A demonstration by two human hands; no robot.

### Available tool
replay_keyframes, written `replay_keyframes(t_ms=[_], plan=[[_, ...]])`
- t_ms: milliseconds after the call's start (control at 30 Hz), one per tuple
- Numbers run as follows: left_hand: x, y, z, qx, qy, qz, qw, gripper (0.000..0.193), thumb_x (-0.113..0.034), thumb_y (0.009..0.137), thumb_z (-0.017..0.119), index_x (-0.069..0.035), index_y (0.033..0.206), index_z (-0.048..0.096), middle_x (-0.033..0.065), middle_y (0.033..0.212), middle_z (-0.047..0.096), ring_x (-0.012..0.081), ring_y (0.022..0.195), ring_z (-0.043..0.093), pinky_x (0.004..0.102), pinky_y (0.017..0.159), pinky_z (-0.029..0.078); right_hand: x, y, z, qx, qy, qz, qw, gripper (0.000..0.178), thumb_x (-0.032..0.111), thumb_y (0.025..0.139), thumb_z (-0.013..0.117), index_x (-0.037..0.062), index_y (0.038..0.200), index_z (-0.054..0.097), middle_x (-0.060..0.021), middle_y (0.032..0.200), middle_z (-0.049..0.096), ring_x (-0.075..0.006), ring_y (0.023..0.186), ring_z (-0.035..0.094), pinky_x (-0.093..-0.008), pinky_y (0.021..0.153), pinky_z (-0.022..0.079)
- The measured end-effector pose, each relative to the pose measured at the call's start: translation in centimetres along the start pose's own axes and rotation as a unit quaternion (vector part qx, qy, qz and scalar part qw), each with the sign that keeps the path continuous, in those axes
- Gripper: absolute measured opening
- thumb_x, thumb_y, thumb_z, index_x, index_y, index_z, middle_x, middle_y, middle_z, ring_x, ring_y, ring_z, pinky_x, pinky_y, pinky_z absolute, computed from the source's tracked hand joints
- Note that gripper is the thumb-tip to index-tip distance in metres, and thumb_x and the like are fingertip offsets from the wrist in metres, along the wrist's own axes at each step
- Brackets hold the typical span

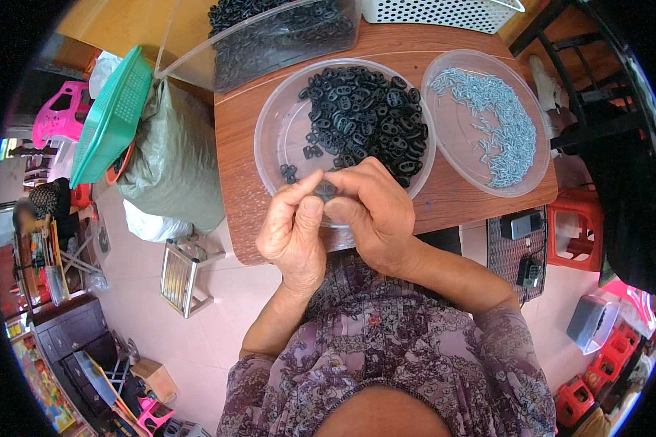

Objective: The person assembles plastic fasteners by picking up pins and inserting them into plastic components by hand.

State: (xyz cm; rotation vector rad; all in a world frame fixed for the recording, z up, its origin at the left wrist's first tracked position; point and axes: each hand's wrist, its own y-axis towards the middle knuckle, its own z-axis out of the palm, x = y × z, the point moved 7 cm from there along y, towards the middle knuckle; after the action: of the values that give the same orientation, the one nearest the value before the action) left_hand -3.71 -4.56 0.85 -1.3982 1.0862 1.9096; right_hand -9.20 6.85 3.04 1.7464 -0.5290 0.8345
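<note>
Over the near rim of a round clear plastic tub [270, 124], my two hands meet at the fingertips. My left hand [293, 229] and my right hand [377, 211] pinch one small black plastic piece [325, 191] between thumbs and forefingers. Its detail is partly covered by the fingers. Inside the tub lies a heap of black oval plastic pieces with two holes [368, 116], with a few loose ones at the left. To the right stands a shallow clear round dish [455, 142] with many small silvery-blue screws or pins [506, 138].
A clear bin [291, 47] of black pieces and a white perforated basket [444, 16] stand at the table's [237, 160] far side. Left of it are a grey-green sack [171, 153], a green basket [109, 116] and a metal-framed stool [186, 280]. A red stool [576, 229] stands right.
</note>
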Motion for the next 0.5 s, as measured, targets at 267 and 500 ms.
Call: replay_keyframes(t_ms=[267,500], plan=[[0.04,-0.4,0.08,-0.017,0.034,0.035,0.999,0.025,-0.012,0.084,0.059,0.007,0.101,0.056,0.0074,0.095,0.057,0.012,0.085,0.052,0.0248,0.081,0.041,0.06,-0.35,0.15,-0.018,-0.013,-0.025,0.999,0.026,0.003,0.069,0.063,-0.0025,0.092,0.053,-0.0134,0.076,0.052,-0.029,0.064,0.048,-0.0354,0.055,0.039],[0.1,-0.49,0.29,-0.038,0.03,0.048,0.998,0.022,-0.012,0.085,0.057,0.006,0.099,0.056,0.0073,0.092,0.057,0.01,0.08,0.052,0.0221,0.075,0.043,0.45,-0.12,0.07,-0.022,-0.034,-0.052,0.998,0.022,0.005,0.076,0.061,-0.0045,0.095,0.055,-0.0122,0.079,0.056,-0.0235,0.064,0.051,-0.0309,0.057,0.041]])
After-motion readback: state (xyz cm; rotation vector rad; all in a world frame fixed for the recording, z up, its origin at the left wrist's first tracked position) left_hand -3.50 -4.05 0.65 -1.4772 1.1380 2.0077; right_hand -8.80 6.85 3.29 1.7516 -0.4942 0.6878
